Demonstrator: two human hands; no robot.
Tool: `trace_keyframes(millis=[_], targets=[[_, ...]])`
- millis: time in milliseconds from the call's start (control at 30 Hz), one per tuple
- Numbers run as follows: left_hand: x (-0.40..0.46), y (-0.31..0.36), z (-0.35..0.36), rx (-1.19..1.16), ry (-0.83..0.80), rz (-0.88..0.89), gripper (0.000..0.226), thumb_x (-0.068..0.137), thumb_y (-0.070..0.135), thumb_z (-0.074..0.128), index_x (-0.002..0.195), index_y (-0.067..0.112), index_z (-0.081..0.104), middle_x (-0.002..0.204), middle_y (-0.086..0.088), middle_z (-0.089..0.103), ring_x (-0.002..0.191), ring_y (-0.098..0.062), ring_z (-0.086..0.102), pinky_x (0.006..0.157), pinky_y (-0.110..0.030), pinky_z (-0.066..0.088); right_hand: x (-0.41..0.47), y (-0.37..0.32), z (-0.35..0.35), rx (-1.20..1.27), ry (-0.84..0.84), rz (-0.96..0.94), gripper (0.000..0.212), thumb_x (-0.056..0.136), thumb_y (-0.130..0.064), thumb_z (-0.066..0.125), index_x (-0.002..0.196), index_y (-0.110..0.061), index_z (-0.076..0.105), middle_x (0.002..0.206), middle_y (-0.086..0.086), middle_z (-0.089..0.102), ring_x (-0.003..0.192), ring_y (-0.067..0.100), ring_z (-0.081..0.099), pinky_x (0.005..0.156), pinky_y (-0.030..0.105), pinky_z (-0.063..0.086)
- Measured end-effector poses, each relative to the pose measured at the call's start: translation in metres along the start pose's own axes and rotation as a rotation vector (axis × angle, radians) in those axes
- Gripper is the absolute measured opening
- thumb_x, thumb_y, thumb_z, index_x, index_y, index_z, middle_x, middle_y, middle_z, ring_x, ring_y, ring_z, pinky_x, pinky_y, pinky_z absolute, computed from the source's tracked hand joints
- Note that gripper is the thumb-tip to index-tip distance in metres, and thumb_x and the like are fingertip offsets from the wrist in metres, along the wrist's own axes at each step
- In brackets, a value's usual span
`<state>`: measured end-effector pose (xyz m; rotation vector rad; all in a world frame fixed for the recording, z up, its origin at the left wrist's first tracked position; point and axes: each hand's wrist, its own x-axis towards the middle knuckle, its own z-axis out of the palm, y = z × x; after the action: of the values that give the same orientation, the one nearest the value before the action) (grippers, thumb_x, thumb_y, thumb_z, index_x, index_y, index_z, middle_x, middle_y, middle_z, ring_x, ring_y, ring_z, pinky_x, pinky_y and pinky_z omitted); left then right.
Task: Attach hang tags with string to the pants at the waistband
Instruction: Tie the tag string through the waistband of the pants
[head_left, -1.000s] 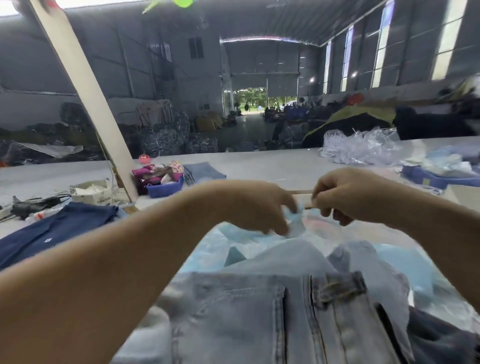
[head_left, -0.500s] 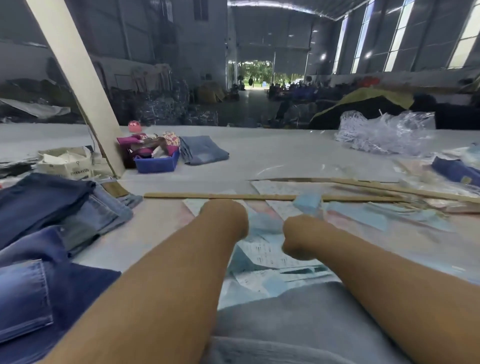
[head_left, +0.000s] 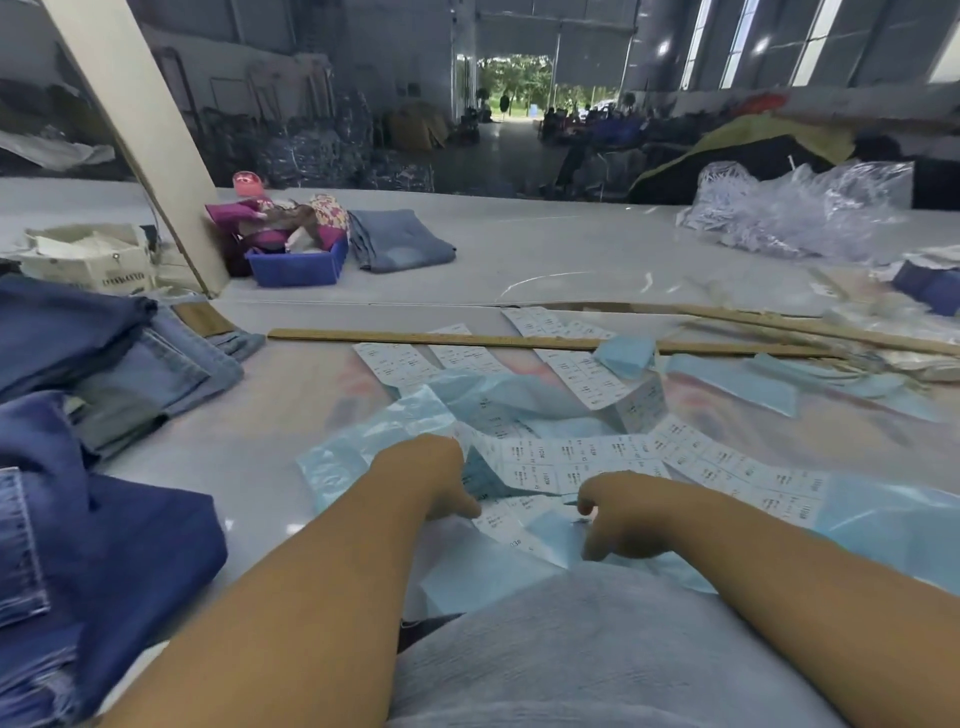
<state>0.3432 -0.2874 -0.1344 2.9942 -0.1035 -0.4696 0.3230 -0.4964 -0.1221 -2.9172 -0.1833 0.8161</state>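
Both hands have dropped nearer: left hand (head_left: 447, 488) and right hand (head_left: 618, 514) pinch the label sheets (head_left: 571, 462) on the bench (head_left: 571, 260). Pale pants (head_left: 597, 649) lie nearest, untagged; no string visible.

Dim warehouse hall; tall windows (head_left: 737, 47) right; open doorway (head_left: 519, 85) far.
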Motion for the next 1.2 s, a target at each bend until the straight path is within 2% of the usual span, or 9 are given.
trace_keyframes(millis=[133, 400, 533, 633, 733, 833, 1000, 1100, 1200], targets=[[0.004, 0.007, 0.006, 0.002, -0.050, 0.005, 0.040, 0.092, 0.048, 0.059, 0.071, 0.017, 0.044, 0.091, -0.007, 0.062, 0.090, -0.021, 0.062, 0.071, -0.031, 0.042, 0.002, 0.001, 0.004, 0.022, -0.002, -0.016, 0.047, 0.082, -0.029, 0.071, 0.126, -0.017, 0.057, 0.127, 0.001, 0.058, 0.100, 0.018, 0.052, 0.075, 0.027, 0.041], [0.004, 0.012, 0.014, -0.100, -0.218, -0.028, 0.044, 0.070, 0.057, 0.076, 0.072, 0.020, 0.054, 0.071, 0.005, 0.056, 0.065, -0.013, 0.054, 0.059, -0.025, 0.041, 0.006, 0.001, 0.008, 0.078, -0.004, -0.033, 0.047, 0.082, -0.020, 0.070, 0.126, -0.013, 0.058, 0.129, 0.005, 0.059, 0.116, 0.024, 0.057, 0.087, 0.030, 0.047], [0.008, 0.010, 0.008, -0.082, 0.063, 0.002, 0.036, 0.082, 0.047, 0.064, 0.070, 0.021, 0.043, 0.072, 0.007, 0.046, 0.077, -0.018, 0.056, 0.066, -0.029, 0.042, 0.005, 0.002, 0.008, 0.096, 0.001, -0.037, 0.043, 0.084, -0.018, 0.068, 0.126, -0.013, 0.058, 0.131, 0.006, 0.059, 0.117, 0.023, 0.057, 0.076, 0.025, 0.044], [0.007, 0.004, 0.002, -0.053, 0.340, -0.088, 0.029, 0.080, 0.041, 0.065, 0.095, 0.020, 0.052, 0.082, 0.007, 0.053, 0.079, -0.018, 0.057, 0.062, -0.029, 0.047, 0.004, 0.002, 0.008, 0.107, 0.005, -0.033, 0.042, 0.085, -0.019, 0.068, 0.126, -0.012, 0.059, 0.129, 0.006, 0.060, 0.113, 0.022, 0.058, 0.074, 0.023, 0.044], [0.007, -0.006, 0.009, -0.015, 0.243, -0.077, 0.056, 0.078, 0.042, 0.070, 0.122, 0.027, 0.038, 0.106, 0.004, 0.059, 0.097, -0.022, 0.059, 0.071, -0.036, 0.054, 0.003, 0.002, 0.007, 0.112, 0.005, -0.029, 0.043, 0.086, -0.020, 0.067, 0.128, -0.017, 0.057, 0.128, 0.003, 0.059, 0.101, 0.018, 0.054, 0.062, 0.019, 0.037], [0.008, -0.007, 0.015, 0.084, 0.092, -0.016, 0.047, 0.088, 0.029, 0.057, 0.132, 0.032, 0.042, 0.117, 0.004, 0.058, 0.104, -0.022, 0.058, 0.078, -0.039, 0.055, 0.004, 0.002, 0.007, 0.122, 0.002, -0.026, 0.042, 0.086, -0.020, 0.068, 0.127, -0.018, 0.057, 0.127, 0.003, 0.059, 0.098, 0.018, 0.053, 0.060, 0.019, 0.035], [0.007, 0.004, 0.010, 0.172, 0.215, 0.022, 0.025, 0.088, 0.014, 0.045, 0.111, 0.021, 0.053, 0.084, 0.002, 0.051, 0.079, -0.021, 0.052, 0.062, -0.032, 0.045, 0.008, 0.000, 0.007, 0.228, 0.055, -0.053, 0.029, 0.088, -0.032, 0.067, 0.112, -0.014, 0.067, 0.112, 0.002, 0.067, 0.087, 0.015, 0.058, 0.065, 0.023, 0.043], [0.006, 0.028, 0.005, -0.165, 0.338, 0.131, 0.012, 0.089, 0.025, 0.050, 0.077, 0.022, 0.050, 0.079, 0.002, 0.056, 0.075, -0.021, 0.054, 0.060, -0.030, 0.041, 0.012, -0.004, 0.007, 0.547, 0.115, -0.100, 0.030, 0.090, -0.037, 0.063, 0.096, -0.008, 0.070, 0.094, 0.008, 0.070, 0.073, 0.016, 0.056, 0.064, 0.028, 0.046], [0.005, 0.051, 0.003, -0.495, 0.179, 0.236, 0.014, 0.088, 0.028, 0.057, 0.074, 0.023, 0.058, 0.080, 0.003, 0.062, 0.076, -0.018, 0.060, 0.066, -0.029, 0.050, 0.013, -0.006, 0.007, 0.880, 0.041, -0.138, 0.016, 0.085, -0.024, 0.069, 0.095, -0.012, 0.072, 0.089, 0.006, 0.067, 0.079, 0.016, 0.058, 0.069, 0.030, 0.051]])
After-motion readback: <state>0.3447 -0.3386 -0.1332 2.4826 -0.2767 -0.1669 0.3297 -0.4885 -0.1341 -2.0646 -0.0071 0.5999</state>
